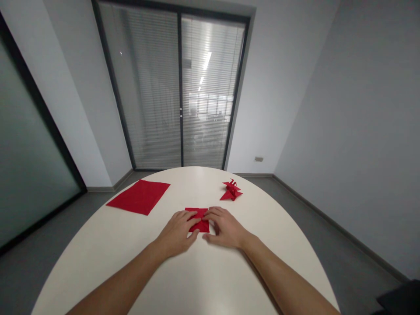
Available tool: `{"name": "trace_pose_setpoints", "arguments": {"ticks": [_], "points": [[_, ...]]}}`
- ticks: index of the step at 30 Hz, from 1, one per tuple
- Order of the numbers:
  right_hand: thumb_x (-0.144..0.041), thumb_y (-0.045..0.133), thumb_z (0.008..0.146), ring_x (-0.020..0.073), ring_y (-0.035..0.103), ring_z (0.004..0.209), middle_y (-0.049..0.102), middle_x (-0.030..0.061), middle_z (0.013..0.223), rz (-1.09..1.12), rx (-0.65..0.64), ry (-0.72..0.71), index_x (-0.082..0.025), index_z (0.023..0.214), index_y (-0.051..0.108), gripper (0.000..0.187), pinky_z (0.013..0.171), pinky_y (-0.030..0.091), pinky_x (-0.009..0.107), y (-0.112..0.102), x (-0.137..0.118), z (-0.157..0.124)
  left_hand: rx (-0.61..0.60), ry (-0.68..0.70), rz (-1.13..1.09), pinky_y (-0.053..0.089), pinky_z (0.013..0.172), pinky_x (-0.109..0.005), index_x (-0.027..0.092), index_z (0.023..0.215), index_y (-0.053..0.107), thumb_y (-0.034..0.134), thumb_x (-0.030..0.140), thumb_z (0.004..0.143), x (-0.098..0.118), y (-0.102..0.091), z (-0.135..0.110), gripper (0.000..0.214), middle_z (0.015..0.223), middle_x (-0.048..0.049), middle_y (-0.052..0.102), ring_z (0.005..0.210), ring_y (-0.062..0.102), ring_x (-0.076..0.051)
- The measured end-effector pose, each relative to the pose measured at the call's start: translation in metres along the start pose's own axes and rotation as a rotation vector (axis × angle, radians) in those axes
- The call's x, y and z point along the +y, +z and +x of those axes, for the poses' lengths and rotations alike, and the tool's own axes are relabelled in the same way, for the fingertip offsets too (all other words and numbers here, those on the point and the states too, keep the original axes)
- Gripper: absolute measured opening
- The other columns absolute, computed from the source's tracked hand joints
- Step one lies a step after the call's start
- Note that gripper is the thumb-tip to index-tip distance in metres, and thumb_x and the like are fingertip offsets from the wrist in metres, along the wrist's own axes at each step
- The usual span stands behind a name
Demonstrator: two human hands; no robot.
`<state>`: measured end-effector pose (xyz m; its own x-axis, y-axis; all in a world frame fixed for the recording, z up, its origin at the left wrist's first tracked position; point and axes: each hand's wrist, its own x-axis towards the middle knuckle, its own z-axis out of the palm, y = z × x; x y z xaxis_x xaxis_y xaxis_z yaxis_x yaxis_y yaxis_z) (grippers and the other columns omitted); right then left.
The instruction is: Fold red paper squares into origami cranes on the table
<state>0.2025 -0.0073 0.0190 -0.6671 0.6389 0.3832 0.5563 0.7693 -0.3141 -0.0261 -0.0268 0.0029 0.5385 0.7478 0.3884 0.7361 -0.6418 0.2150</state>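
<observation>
A small folded square of red paper lies on the white round table in front of me. My left hand rests on its left side, fingers curled and pressing the fold. My right hand covers its right edge, fingertips meeting those of the left over the paper. Both hands pin the paper flat against the tabletop.
A stack of flat red paper sheets lies at the table's far left. A finished red origami figure stands at the far right. Beyond the table are a glass door with blinds and grey walls.
</observation>
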Motion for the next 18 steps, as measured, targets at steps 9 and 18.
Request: {"name": "trace_pose_setpoints", "arguments": {"ticks": [9,18], "points": [[-0.03,0.063,0.09,0.0249,0.057,0.117,0.071,0.0061,0.112,-0.038,-0.007,-0.019,-0.024,0.109,0.071,0.022,0.105,0.04,0.043,-0.004,0.007,-0.001,0.006,-0.022,0.008,0.043,0.104,-0.048,0.02,0.124,0.063,0.059,0.035,0.089,0.003,-0.008,-0.001,0.037,0.125,-0.0108,0.067,0.114,0.059,-0.029],[-0.027,0.063,0.089,0.0255,0.056,0.118,0.071,0.0073,0.112,-0.069,0.0,-0.022,-0.024,0.112,0.072,0.025,0.104,0.041,0.043,-0.006,0.008,-0.002,0.026,-0.046,-0.058,0.048,0.095,-0.045,0.021,0.113,0.063,0.061,0.029,0.085,0.004,-0.01,0.0,0.029,0.116,-0.0098,0.069,0.106,0.061,-0.029]]}}
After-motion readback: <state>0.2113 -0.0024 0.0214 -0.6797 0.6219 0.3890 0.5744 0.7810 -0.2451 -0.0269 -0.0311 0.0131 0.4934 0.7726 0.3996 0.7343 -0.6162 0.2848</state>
